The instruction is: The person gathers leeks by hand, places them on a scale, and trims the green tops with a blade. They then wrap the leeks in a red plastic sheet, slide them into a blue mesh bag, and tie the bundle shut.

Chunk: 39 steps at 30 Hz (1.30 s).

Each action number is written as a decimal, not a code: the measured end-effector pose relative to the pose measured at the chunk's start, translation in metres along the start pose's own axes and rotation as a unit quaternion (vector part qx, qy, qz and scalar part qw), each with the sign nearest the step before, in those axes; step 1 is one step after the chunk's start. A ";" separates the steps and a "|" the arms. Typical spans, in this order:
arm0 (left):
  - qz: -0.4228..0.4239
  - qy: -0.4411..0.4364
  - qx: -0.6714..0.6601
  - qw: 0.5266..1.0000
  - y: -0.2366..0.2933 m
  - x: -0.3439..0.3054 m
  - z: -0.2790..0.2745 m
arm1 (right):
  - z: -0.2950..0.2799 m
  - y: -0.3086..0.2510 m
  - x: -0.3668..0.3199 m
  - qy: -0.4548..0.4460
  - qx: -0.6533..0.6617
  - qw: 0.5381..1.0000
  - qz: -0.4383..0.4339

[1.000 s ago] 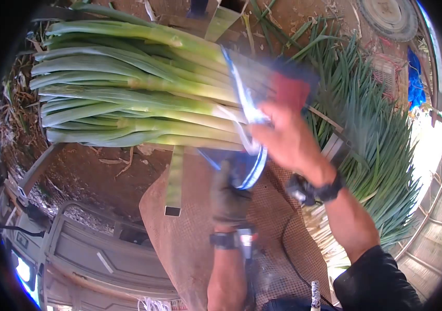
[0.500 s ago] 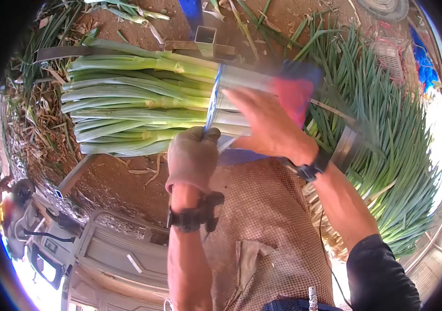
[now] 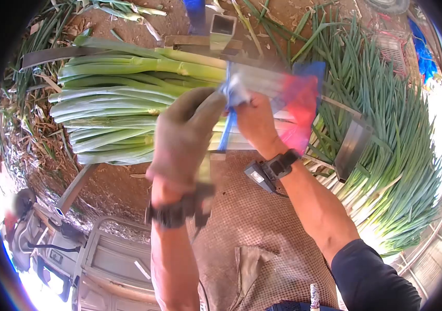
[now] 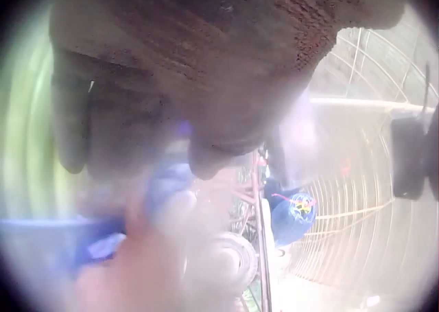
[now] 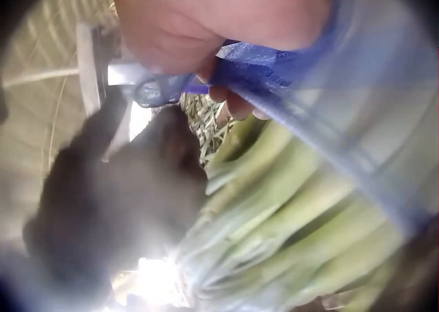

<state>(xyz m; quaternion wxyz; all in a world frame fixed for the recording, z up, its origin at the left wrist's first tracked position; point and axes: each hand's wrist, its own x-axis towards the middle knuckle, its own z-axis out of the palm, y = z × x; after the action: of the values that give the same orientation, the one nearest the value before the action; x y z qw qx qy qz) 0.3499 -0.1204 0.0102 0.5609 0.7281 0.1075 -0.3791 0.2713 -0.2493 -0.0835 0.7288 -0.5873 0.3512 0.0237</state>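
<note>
A thick bundle of long green onions lies crosswise on a metal frame, leaves to the left. A clear plastic wrap with red and blue print covers the white ends. Around the bundle, at the wrap's edge, runs a blue-and-white tie. My gloved left hand pinches the tie at the top of the bundle; its fingers blur in the left wrist view. My bare right hand grips bunched blue plastic of the tie beside it. A small blue loop shows between both hands in the right wrist view.
A large heap of green onions lies to the right. Square metal tubes of the frame stick out around the bundle. A grey vehicle stands lower left, and leaf scraps litter the ground. A brown mesh apron covers my front.
My left hand has moved from the bundle's near side up to its top. The right hand, spread over the wrap half a second ago, now grips the tie close to the left.
</note>
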 end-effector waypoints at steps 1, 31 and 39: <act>-0.005 0.046 -0.013 0.999 -0.005 -0.019 -0.009 | -0.006 -0.003 0.002 -0.013 0.011 1.000 0.023; -0.188 0.217 0.009 0.958 -0.194 -0.066 -0.178 | -0.032 -0.109 -0.083 0.019 0.053 0.998 -0.021; -0.150 0.169 0.088 0.970 -0.107 -0.133 -0.122 | -0.103 -0.148 -0.167 0.100 0.167 0.978 -0.069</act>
<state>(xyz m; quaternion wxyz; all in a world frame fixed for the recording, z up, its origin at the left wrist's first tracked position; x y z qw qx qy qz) 0.2485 0.0618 0.0308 0.4052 0.8037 0.2747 -0.3382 0.1619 -0.3215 0.1240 0.7780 -0.4795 0.3794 -0.1445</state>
